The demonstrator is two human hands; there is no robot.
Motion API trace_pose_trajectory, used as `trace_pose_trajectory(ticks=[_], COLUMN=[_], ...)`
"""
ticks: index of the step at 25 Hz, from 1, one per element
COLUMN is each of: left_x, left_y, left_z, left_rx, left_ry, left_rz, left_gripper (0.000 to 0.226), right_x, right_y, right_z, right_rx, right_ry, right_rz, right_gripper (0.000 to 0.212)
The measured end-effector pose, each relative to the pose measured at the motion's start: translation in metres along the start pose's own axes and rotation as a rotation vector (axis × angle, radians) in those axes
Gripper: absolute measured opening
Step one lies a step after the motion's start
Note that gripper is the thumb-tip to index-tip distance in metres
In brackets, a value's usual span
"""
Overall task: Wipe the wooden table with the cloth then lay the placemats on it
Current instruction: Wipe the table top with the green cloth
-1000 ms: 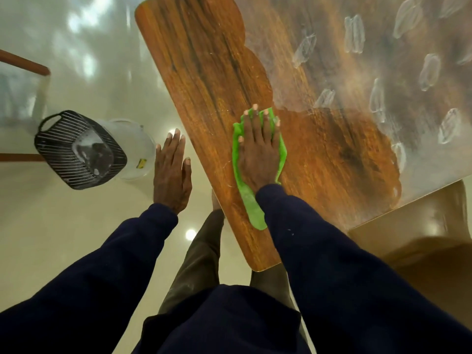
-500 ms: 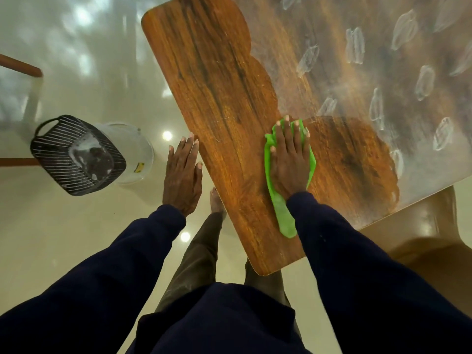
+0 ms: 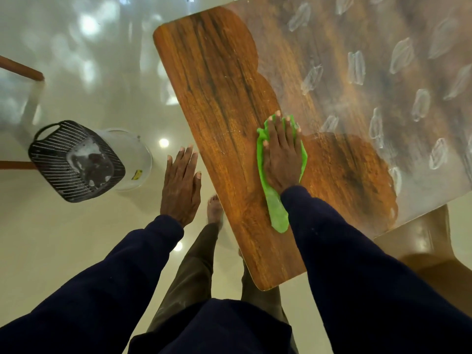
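Note:
My right hand [image 3: 282,159] lies flat, fingers straight, on a green cloth [image 3: 277,213] and presses it onto the wooden table [image 3: 222,98]. The cloth's tail trails back toward my sleeve. To the right of the hand, the table's surface looks hazy and pale, with several whitish smear marks [image 3: 356,67]; the strip on the left is dark and glossy. My left hand [image 3: 181,182] hovers off the table's left edge, fingers straight, holding nothing. No placemats are in view.
On the floor to the left stands a white bucket [image 3: 135,159] with a black slotted basket [image 3: 74,160] tilted on its rim. A wooden chair frame [image 3: 23,70] is at far left. My bare foot [image 3: 214,209] stands by the table's edge. A brown seat [image 3: 421,241] sits at lower right.
My right hand has slid the cloth to the right across the table, away from its left edge. My left hand stayed hovering off the edge.

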State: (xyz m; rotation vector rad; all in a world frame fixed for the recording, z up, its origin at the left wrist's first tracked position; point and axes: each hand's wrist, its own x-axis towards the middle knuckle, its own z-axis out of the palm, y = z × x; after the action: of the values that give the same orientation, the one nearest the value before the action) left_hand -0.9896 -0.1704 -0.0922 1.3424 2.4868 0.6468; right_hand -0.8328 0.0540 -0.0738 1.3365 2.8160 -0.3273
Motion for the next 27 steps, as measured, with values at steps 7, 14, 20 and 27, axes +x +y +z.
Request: trace_pose_trajectory(ticks=[7, 14, 20, 27], left_x=[-0.005, 0.006, 0.036, 0.084], left_y=[0.004, 0.020, 0.056, 0.111], left_z=[-0.003, 0.006, 0.038, 0.074], left_rx=[-0.013, -0.060, -0.063, 0.111], left_ry=[0.013, -0.013, -0.004, 0.020], left_rz=[-0.045, -0.008, 0.096, 0.026], left_gripper=[0.050, 0.055, 0.056, 0.057], right_x=[0.004, -0.058, 0.028, -0.027], right_y=[-0.086, 0.040, 0.076, 0.111], right_z=[0.020, -0.005, -0.011, -0.014], right_rx=[-0.025, 0.013, -0.008, 0.042], right_ry=[-0.097, -0.118, 0.081, -0.104], right_rz=[-0.356, -0.163, 0.247, -0.345], right_gripper=[0.058, 0.059, 0.058, 0.055])
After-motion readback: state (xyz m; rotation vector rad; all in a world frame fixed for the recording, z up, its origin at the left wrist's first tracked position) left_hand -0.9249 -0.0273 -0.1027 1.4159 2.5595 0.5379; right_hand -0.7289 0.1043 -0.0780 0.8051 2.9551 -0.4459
